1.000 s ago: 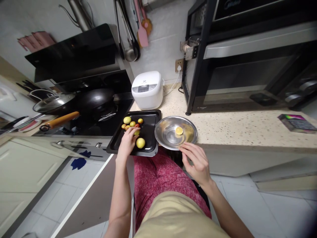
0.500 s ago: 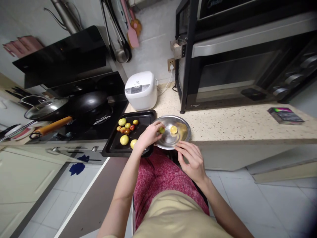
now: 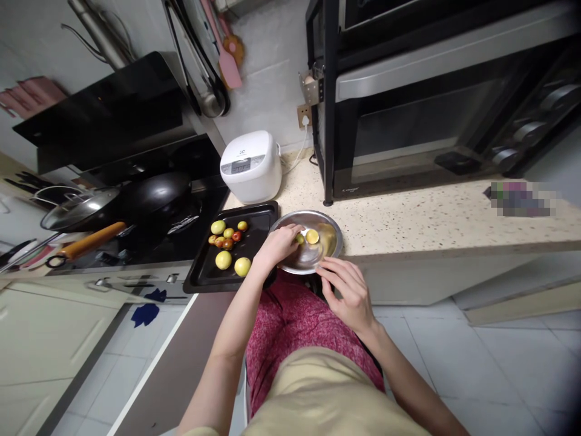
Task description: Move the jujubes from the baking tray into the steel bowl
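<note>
A shallow metal bowl (image 3: 333, 233) sits at the counter's front edge. Inside lies a round yellow fruit piece (image 3: 312, 236). Reaching in from the left, my left hand (image 3: 282, 243) has its fingers closed on a small greenish-yellow fruit (image 3: 299, 239), mostly hidden by the fingers. The fingertips of my right hand (image 3: 348, 292) are on the near rim of the bowl, the thumb just below it. Left of the bowl, a black baking tray (image 3: 256, 227) carries yellow-green round fruits (image 3: 223, 260) and a cluster of several small red and orange tomato-like fruits (image 3: 227, 244).
A white rice cooker (image 3: 252, 169) stands behind the tray. To the left are a black wok (image 3: 158, 194) and a lidded pan (image 3: 86, 206) on the stove. A large oven (image 3: 417, 130) stands at the back right. A blurred box (image 3: 521, 200) lies on the right counter.
My left hand has shifted slightly over the bowl, carrying the greenish fruit closer to the yellow piece. My right hand stays at the rim. The head view has moved a little.
</note>
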Available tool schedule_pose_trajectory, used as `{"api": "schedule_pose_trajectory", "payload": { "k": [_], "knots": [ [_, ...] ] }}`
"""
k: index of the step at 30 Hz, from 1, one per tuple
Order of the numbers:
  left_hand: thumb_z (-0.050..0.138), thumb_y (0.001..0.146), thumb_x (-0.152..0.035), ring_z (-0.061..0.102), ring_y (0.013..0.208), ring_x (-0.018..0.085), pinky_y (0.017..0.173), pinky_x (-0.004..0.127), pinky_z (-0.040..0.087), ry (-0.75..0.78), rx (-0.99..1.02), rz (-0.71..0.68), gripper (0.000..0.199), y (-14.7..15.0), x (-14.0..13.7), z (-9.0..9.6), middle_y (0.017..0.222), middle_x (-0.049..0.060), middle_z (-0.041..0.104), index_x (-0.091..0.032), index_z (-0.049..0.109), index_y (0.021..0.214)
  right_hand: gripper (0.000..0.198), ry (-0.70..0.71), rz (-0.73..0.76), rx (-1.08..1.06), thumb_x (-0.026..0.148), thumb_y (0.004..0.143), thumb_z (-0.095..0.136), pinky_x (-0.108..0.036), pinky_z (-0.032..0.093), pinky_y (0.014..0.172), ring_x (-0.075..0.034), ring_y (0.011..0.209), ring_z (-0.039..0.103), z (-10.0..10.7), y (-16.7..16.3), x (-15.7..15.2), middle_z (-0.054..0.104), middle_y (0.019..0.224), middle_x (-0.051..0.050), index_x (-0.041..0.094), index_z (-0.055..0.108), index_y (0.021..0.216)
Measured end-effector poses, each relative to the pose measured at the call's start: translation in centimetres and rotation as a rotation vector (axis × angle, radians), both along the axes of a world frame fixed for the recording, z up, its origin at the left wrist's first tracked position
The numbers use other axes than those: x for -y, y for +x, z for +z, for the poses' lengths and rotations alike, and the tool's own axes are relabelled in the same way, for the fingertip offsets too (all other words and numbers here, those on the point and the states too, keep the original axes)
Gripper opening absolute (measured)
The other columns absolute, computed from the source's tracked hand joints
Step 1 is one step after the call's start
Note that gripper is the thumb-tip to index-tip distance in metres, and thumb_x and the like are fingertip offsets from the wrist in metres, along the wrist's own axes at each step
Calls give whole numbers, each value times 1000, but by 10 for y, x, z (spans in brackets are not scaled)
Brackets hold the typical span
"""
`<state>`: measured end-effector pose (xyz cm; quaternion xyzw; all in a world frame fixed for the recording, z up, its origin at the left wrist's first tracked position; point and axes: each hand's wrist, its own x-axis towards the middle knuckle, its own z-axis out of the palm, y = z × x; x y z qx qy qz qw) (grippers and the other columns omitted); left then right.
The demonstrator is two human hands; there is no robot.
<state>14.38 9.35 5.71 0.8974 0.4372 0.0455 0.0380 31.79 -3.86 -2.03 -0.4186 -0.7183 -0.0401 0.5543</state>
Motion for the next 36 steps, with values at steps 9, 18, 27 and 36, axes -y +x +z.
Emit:
{"api": "schedule_pose_trajectory", "payload": {
  "k": [9,18,27,36],
  "knots": [
    [61,96,-13,72,112,26,86,31,60,64,-37,64,39,2,6,6,127,9,71,-20,61,134,30,3,-1,16,6,93,60,-44,56,95,-25,113,72,1,1,1,78,111,-8,24,70,115],
    [60,99,-19,72,111,25,88,32,59,75,71,87,37,-19,13,12,135,9,67,-21,60,136,31,12,-3,17,6,92,60,-44,56,94,-26,112,72,-1,1,0,78,111,-8,24,71,114],
    [51,102,-16,67,121,26,100,35,55,88,-84,483,37,-102,-5,15,139,11,63,-21,58,138,33,50,10,34,2,90,63,-43,56,95,-26,112,71,-4,2,-1,77,113,-11,20,70,117],
    [56,95,-8,67,114,27,91,33,55,27,-147,550,26,-124,-5,2,125,14,68,-17,66,118,34,54,14,48,2,91,62,-43,56,95,-25,113,70,-6,0,1,76,115,-12,19,69,120]
  ]
}}
